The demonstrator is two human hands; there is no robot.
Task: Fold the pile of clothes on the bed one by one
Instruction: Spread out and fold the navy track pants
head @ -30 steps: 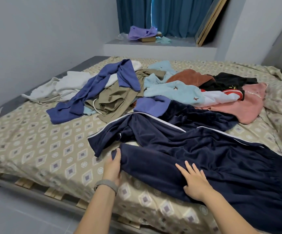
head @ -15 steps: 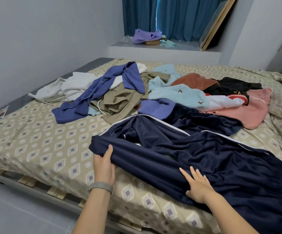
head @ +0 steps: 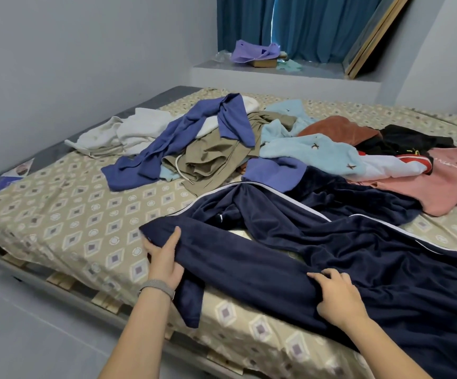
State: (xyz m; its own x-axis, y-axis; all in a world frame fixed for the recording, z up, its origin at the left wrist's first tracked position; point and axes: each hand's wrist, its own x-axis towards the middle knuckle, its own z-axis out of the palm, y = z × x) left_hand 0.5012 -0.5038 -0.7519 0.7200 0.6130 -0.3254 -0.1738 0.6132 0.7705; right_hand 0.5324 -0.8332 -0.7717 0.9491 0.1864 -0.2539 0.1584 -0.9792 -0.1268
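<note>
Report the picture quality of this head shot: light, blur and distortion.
Head view: soft, even light, no glare; wide-angle bending bows the bed edge; left hand slightly motion-blurred on the navy garment; far clothes pile reasonably sharp.

teal curtains (head: 304, 26) | purple bag (head: 254, 51) on ledge (head: 317, 72) | leaning wooden frame (head: 372, 36)

Both forearms were bare, with no sleeves in view. The left hand (head: 164, 258) came off a wrist that wore a grey woven mesh band (head: 158, 287), snug, like a watch or fitness strap, with no face or clasp visible. The right hand (head: 336, 296) and its wrist wore nothing: no rings, no strap.
</note>
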